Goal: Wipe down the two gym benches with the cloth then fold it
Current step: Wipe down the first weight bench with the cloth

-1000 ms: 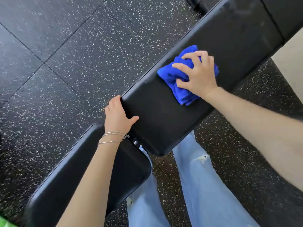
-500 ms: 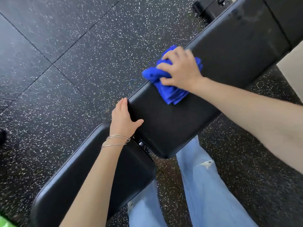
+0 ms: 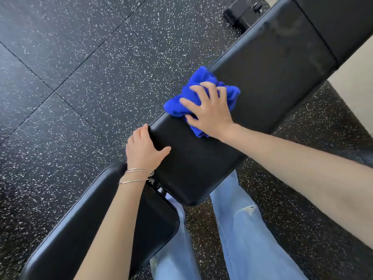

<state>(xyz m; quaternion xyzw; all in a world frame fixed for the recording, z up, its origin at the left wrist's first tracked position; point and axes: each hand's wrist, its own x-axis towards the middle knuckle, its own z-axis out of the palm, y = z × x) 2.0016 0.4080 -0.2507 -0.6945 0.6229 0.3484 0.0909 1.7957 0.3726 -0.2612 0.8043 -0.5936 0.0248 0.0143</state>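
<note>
Now, right hand (image 3: 210, 112) flat, fingers (image 3: 193, 90) spread, pressing crumpled bright blue cloth (image 3: 187, 93) onto long black padded table (image 3: 262, 81), left hand (image 3: 144, 150) gripping its near edge, thumb on top.

Both my forearms are bare, with no sleeves reaching into view. On my left wrist I wear a few thin silver bangles (image 3: 137, 175), loose wire-like hoops stacked close together. My right wrist carries nothing. My legs are in light blue jeans (image 3: 248, 239), wide and loose in the leg, with a small frayed rip (image 3: 248, 209) on one leg.
</note>
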